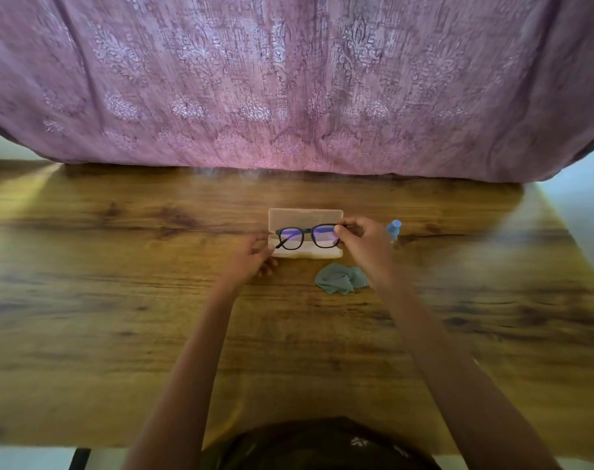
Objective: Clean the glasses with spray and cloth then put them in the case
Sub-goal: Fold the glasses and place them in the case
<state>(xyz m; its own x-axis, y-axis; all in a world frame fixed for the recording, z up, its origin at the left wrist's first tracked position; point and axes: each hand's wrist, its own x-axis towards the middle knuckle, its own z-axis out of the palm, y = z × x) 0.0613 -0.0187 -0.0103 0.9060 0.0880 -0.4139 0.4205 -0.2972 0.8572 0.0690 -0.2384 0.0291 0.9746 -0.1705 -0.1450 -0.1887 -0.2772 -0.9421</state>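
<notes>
Cloth (340, 279) and spray (393, 229) lie aside on counter (153, 334); cleaning judged done. Right hand (363, 244) fingers pinch glasses (307, 236) over open case (305, 217). Left hand (254, 257) fingers loosely curled at case end, grip unclear; seating and closing remain.

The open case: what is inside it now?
The glasses are held over the case by the right hand. They hide most of its tray; anything beneath them cannot be seen.

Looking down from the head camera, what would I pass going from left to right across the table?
Left hand → open glasses case with the black-framed glasses over it → right hand → blue spray bottle.
</notes>
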